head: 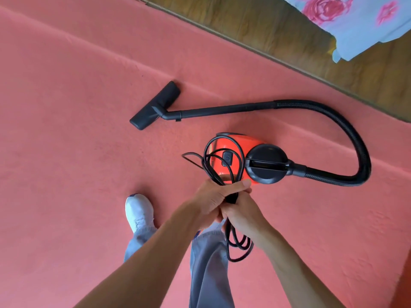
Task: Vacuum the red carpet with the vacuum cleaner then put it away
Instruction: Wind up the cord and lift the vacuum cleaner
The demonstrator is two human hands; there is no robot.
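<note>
A small red and black vacuum cleaner (pixel 255 161) sits on the red carpet (pixel 77 85). Its black hose (pixel 358 147) loops right and back to a rigid tube (pixel 218 111), which ends in a black floor nozzle (pixel 155 105) lying on the carpet. A coiled black power cord (pixel 222 161) is bunched in front of the vacuum. My left hand (pixel 213 198) grips the coil from the left with the thumb over it. Just below, my right hand (pixel 242 213) grips the same cord, and several loops hang under it.
Wooden floor (pixel 278 34) borders the carpet at the upper right. A pale blue cloth with pink roses (pixel 355 25) hangs at the top right corner. My white shoe (pixel 139 211) and grey trouser legs stand at the lower middle. Ridges run across the carpet.
</note>
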